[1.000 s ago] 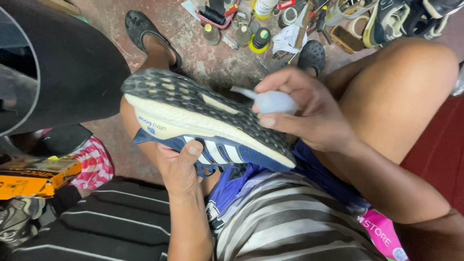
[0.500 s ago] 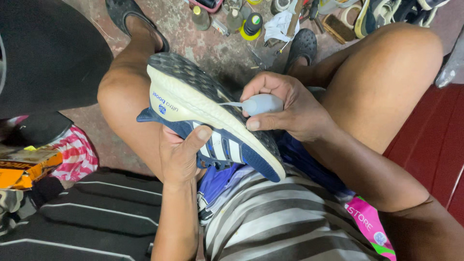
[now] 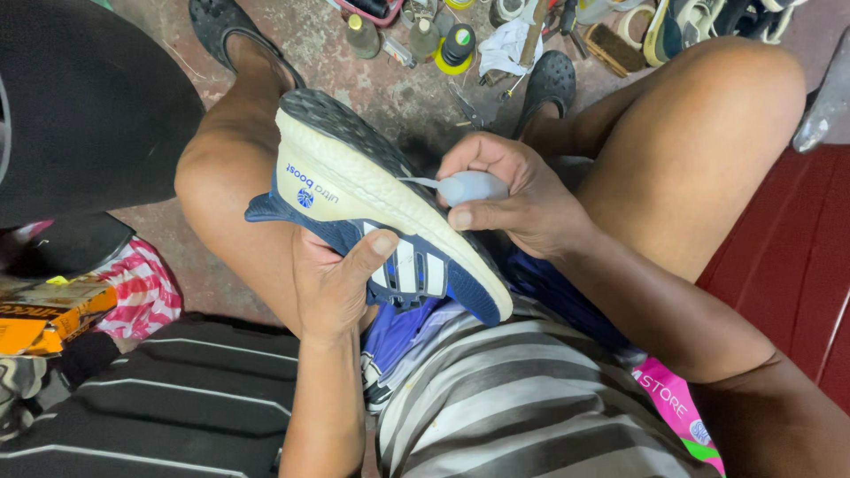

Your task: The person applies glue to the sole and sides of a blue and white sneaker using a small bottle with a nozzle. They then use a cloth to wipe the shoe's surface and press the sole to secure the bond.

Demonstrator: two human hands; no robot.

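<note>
— While the left hand [image 3: 341, 283] grips the blue sneaker [image 3: 390, 221] by its upper, thumb pressed on the striped side, where does the shoe sit?

— Over the person's lap, tipped on its side between the two bare knees, white sole facing up and dark tread turned away toward the floor.

— And the right hand [image 3: 513, 195]?

— Closed around a small grey squeeze bottle [image 3: 469, 188], just right of the sneaker. Its thin nozzle touches the seam where the white sole meets the tread.

— So which step would you say this is?

— Gluing the sole edge, by my reading: the nozzle sits near the middle of the seam, so part of the line looks left to cover. I cannot tell whether any glue has come out.

— What would the next move need?

— A steady, light squeeze while the tip follows the seam, with the left hand keeping the sneaker from rolling.

— Anything beyond the sneaker?

— Small bottles [image 3: 423, 37], a white rag [image 3: 505, 49] and brushes lie on the floor past the sneaker's toe.
</note>
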